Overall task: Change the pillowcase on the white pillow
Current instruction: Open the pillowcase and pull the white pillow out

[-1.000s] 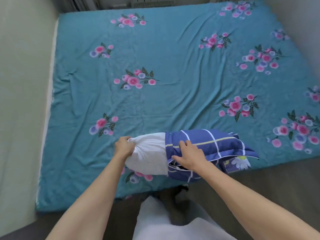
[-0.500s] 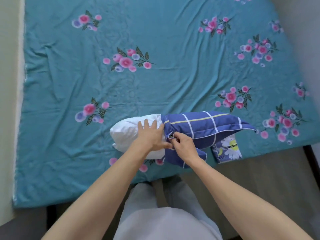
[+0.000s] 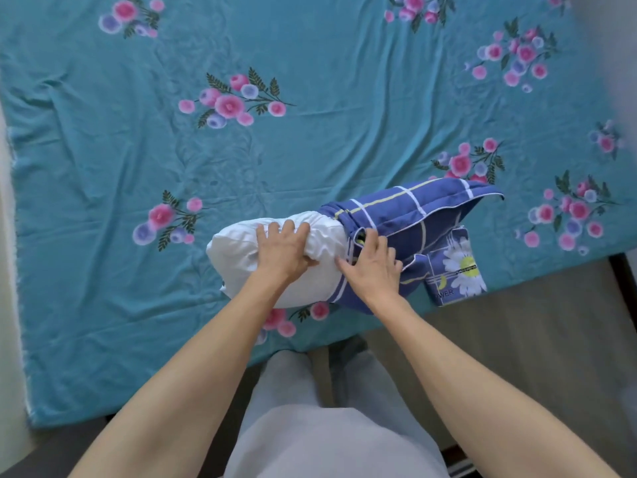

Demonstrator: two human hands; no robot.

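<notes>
Just right of the pillow we see a folded blue daisy-print cloth (image 3: 456,267) lying at the bed's near edge, beside the bunched blue checked pillowcase (image 3: 410,215). Wrinkled teal floral sheet (image 3: 310,150) spreads wide and open toward the top of the frame; grey floor (image 3: 517,339) runs along the lower right. The soft white pillow (image 3: 238,257) sits at lower centre, its right end inside the case. Our left hand (image 3: 284,251) grasps the pillow's creased middle; our right hand (image 3: 374,267) pinches the case's opening.
</notes>
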